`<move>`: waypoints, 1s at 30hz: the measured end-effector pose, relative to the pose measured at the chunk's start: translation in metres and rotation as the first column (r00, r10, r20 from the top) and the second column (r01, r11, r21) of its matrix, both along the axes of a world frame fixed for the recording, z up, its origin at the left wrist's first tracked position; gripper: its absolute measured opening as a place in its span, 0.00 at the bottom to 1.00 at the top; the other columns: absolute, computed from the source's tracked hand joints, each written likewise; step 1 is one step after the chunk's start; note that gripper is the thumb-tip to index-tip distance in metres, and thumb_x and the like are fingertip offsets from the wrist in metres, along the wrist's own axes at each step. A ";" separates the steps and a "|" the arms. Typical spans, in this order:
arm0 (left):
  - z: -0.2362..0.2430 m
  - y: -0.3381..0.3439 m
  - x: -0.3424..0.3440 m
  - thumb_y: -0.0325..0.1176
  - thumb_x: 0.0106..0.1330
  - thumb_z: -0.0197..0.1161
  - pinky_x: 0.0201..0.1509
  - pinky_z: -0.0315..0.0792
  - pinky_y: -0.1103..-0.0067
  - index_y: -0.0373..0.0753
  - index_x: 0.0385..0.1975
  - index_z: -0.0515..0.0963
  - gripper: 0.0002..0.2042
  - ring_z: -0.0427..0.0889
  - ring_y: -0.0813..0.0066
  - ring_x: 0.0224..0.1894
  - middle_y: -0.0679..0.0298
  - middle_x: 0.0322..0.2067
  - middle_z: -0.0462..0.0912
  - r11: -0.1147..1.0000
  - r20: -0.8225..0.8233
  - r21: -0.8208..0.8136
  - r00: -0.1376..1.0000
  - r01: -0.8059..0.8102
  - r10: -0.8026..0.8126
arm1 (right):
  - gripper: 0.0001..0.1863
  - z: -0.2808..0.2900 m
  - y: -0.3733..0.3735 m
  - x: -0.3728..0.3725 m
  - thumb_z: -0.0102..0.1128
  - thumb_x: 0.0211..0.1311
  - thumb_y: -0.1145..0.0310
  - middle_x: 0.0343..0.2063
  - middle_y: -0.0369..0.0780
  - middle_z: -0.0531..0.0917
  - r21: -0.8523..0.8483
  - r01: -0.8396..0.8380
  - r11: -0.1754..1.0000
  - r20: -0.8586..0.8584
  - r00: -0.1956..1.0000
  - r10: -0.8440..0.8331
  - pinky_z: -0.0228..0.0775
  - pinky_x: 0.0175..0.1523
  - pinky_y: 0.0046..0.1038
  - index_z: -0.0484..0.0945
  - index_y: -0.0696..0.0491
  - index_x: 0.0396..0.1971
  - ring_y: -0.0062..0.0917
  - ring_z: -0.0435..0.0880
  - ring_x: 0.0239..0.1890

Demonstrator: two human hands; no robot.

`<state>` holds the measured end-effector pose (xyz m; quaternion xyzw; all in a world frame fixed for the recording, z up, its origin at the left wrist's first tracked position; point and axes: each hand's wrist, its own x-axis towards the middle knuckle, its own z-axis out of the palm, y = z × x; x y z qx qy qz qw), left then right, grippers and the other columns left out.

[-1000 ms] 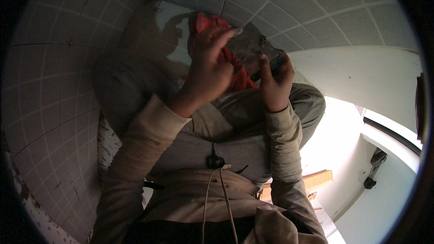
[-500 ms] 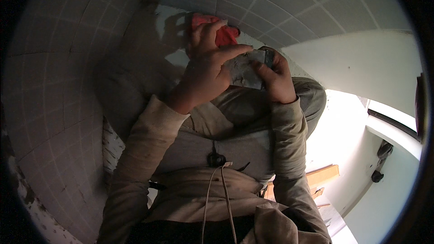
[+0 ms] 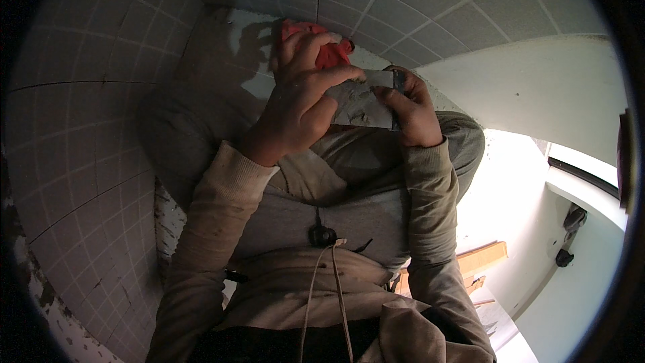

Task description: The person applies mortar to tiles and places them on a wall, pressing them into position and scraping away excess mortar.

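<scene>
My right hand (image 3: 416, 111) grips a flat, wide metal scraper (image 3: 366, 106) by its dark-edged right end, thumb on the near face and fingers behind. Dark smears of residue mark the grey blade. My left hand (image 3: 295, 104) is at the blade's left end, index finger stretched along its upper edge with the tip touching it. The other left fingers are spread apart, pointing up and away. Just beyond them lies a red cloth or bag (image 3: 329, 54), partly hidden by those fingers.
Grey tiled walls rise on the left (image 3: 80, 128) and ahead (image 3: 443, 7). A white panel (image 3: 531, 81) runs along the right. My crossed legs (image 3: 349, 161) are beneath my hands. Brown boards (image 3: 480, 259) lie in the bright area at the lower right.
The scraper has tilted slightly, so its face looks lighter. My left index fingertip has slid a little left along the blade. My right hand keeps its grip.
</scene>
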<state>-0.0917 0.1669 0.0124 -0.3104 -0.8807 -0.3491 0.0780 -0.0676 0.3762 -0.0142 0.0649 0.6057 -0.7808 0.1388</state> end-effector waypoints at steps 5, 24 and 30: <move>-0.003 -0.004 -0.004 0.33 0.44 0.49 0.63 0.49 0.64 0.41 0.39 0.80 0.21 0.58 0.55 0.56 0.55 0.51 0.66 0.990 0.073 0.138 0.997 -0.013 0.003 | 0.09 0.004 -0.002 -0.001 0.59 0.56 0.75 0.30 0.35 0.81 -0.046 0.013 0.999 0.006 1.000 -0.013 0.68 0.39 0.20 0.75 0.60 0.36 0.17 0.77 0.30; -0.002 -0.001 0.000 0.30 0.46 0.47 0.65 0.46 0.62 0.41 0.46 0.78 0.24 0.56 0.52 0.58 0.52 0.52 0.64 0.998 0.019 0.069 1.000 -0.003 0.002 | 0.10 0.000 -0.001 0.000 0.59 0.55 0.77 0.30 0.34 0.80 -0.022 0.042 0.999 -0.056 0.997 -0.043 0.68 0.40 0.19 0.74 0.60 0.38 0.16 0.77 0.32; 0.000 0.000 0.000 0.30 0.46 0.47 0.64 0.48 0.64 0.42 0.45 0.78 0.23 0.58 0.56 0.57 0.54 0.51 0.65 0.994 0.045 0.109 0.999 -0.004 -0.001 | 0.10 -0.002 -0.002 -0.001 0.59 0.55 0.78 0.30 0.33 0.80 -0.008 0.055 0.998 -0.061 0.997 -0.055 0.68 0.40 0.19 0.74 0.59 0.38 0.16 0.76 0.31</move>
